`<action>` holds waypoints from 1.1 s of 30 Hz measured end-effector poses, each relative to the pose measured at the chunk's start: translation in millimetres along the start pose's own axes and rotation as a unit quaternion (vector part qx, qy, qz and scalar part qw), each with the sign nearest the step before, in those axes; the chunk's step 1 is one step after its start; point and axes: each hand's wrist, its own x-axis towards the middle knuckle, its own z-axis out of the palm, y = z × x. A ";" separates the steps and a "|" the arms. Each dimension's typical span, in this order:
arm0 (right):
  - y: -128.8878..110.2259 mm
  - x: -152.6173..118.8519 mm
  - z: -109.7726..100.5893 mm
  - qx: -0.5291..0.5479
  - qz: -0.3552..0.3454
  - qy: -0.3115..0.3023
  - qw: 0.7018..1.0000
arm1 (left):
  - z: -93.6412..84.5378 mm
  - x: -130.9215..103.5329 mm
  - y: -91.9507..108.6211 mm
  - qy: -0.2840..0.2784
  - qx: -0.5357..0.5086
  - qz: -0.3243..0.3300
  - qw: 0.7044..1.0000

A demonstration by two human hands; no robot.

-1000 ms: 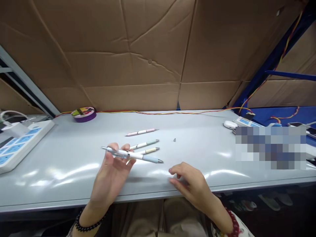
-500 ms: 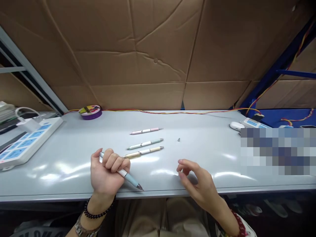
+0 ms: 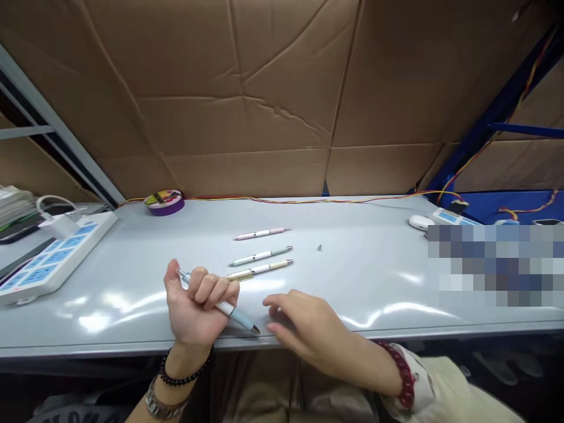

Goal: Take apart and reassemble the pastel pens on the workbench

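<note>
Near the table's front edge, my left hand (image 3: 200, 302) is wrapped round a light blue and white pen (image 3: 240, 318). Its silver tip points right and down, and the thumb is raised beside its clicker end. My right hand (image 3: 306, 326), fingers curved and apart with nothing in them, is just right of that tip without touching it. Beyond the hands lie a pink pen (image 3: 262, 234), a pale green pen (image 3: 261, 256) and a cream pen (image 3: 261, 269), roughly parallel. The left fingers hide part of the held pen.
A tiny grey piece (image 3: 319, 248) lies right of the pens. Purple tape (image 3: 165, 205) sits at the back left, near a white power strip (image 3: 57, 258). Thin red and yellow wires (image 3: 282, 201) run along the back by the cardboard (image 3: 247, 123). A white case (image 3: 421, 222) is at right.
My right hand has moved left across the front of the table, close to the pen's tip. My left hand still holds the pen, shifted slightly right in view.
</note>
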 end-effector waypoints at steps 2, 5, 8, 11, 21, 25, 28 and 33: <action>-10.8 11.3 1.6 0.016 -0.004 -0.077 0.997 | -1.0 0.1 0.0 -0.002 -0.002 0.012 1.000; -12.8 29.9 2.2 -0.007 -0.007 -0.104 0.995 | -3.3 2.3 0.9 0.000 -0.024 0.022 0.999; 5.8 52.1 -5.2 -0.051 -0.023 -0.094 0.994 | -3.7 5.0 1.7 0.009 -0.037 0.050 0.998; 34.9 69.8 -21.9 -0.087 -0.006 -0.061 0.994 | -1.2 5.3 -0.4 0.041 0.050 0.106 0.992; 80.6 72.0 -48.3 -0.164 0.102 -0.034 0.981 | 3.2 -6.1 -11.5 0.042 0.251 0.329 0.909; 102.0 88.3 -45.4 -0.175 0.125 0.000 0.977 | 2.0 -3.9 -13.8 0.037 0.222 0.336 0.915; 114.7 101.0 -35.4 -0.181 0.124 0.003 0.976 | 2.0 -2.9 -15.2 0.039 0.219 0.332 0.917; 115.1 110.9 -32.9 -0.182 0.137 0.015 0.974 | -2.0 -2.2 -13.2 0.038 0.240 0.318 0.916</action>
